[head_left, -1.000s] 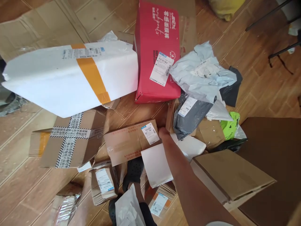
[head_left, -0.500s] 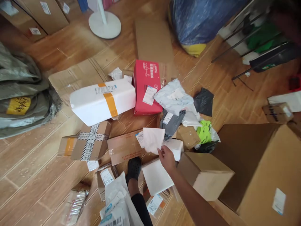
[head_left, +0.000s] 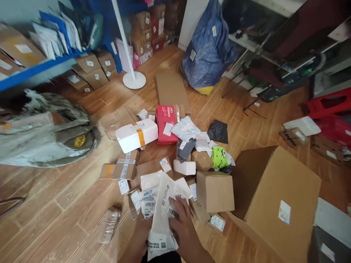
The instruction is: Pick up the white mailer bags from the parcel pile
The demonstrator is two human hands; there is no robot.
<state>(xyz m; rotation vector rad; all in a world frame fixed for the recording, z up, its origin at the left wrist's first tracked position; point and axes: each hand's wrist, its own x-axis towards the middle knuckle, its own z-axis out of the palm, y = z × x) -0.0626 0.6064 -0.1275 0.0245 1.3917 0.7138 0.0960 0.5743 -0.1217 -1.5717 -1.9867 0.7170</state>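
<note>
Already both hands closed on a fanned stack of white mailers (head_left: 160,215): left hand (head_left: 142,230) under it, right hand (head_left: 182,223) on top. Beyond the grip, labelled cartons, a red box (head_left: 166,124) and poly bags lay uncollected on the floor (head_left: 55,204).

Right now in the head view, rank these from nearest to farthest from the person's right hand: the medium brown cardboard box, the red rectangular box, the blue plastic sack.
1. Medium brown cardboard box, just to the right of the right hand.
2. Red rectangular box, farther up the floor, mid-pile.
3. Blue plastic sack, at the far wall.
</note>
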